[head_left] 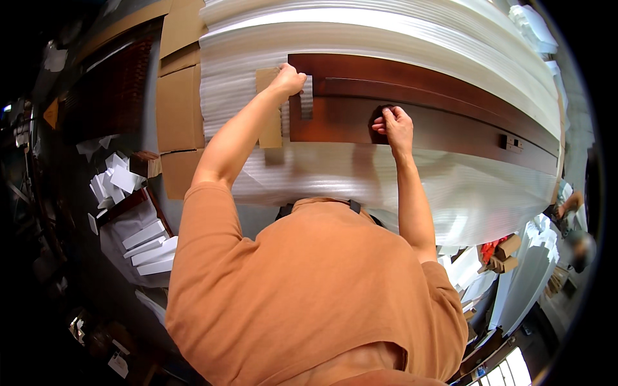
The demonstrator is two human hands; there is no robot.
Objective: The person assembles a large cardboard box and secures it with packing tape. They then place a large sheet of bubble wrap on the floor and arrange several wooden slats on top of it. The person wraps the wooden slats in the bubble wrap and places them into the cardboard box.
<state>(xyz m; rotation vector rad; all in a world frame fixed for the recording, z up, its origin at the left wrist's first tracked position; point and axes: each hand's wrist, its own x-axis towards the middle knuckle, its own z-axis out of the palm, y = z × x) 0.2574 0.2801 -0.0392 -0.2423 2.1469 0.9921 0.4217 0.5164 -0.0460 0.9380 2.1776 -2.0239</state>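
Nearest to me is my own orange shirt (pixel 309 296), filling the lower middle of the view, with both bare forearms reaching up and away from it. To my left, low down, lie white foam blocks (pixel 145 241) on the dark floor, and further up that side flat cardboard sheets (pixel 180 109) lie beside the work surface.

My right hand (pixel 396 125) rests on the near face of a long dark-brown wooden panel (pixel 438 122). Its fingers are curled together, pinching at a small dark spot on the wood; I cannot tell what, if anything, they grip there. My left hand (pixel 288 80) sits at the panel's left end, fingers bunched and pressed down on a small white foam strip (pixel 306 96) that stands against that end, with a tan cardboard piece (pixel 269 109) just beside it.

The panel lies flat on layered white foam wrap (pixel 386 38) that covers the whole table. Its long axis runs left to right across my view, its right end bending downward toward the picture's rim. A small metal fitting (pixel 512 143) sits near that right end. Beyond the panel, more foam sheet stretches to the far edge.
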